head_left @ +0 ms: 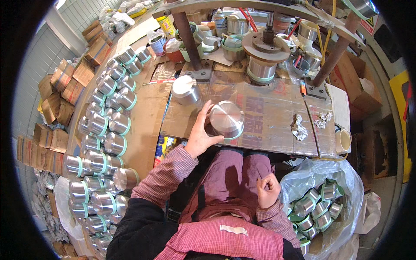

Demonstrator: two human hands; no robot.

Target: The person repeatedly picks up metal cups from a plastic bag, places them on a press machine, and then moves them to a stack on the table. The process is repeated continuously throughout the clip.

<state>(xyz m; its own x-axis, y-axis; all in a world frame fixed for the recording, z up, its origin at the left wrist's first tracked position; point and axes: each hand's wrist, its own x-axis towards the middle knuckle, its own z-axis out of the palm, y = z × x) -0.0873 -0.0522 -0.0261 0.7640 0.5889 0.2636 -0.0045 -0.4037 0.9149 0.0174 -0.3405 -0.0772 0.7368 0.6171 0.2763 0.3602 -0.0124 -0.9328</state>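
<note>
My left hand [200, 135] grips a shiny round metal cup [227, 117] at the near edge of the cardboard-covered bench, thumb and fingers around its left side. The cup stands with its flat metal end up and a pale green rim at the bottom. Over my lap, my right hand [268, 190] is curled closed, with nothing visible in it. A second metal cup [185, 89] stands just beyond my left hand. Farther back, another metal cup [261, 71] sits beneath the round plate of a press [266, 47].
Rows of green-rimmed metal cups [104, 160] line the left side. At lower right, a clear plastic bag [346, 173] holds several more. Press posts [188, 41] rise from the bench. Crumpled foil [299, 128] and a thin rod [312, 125] lie to the right. Tins and pots crowd the back.
</note>
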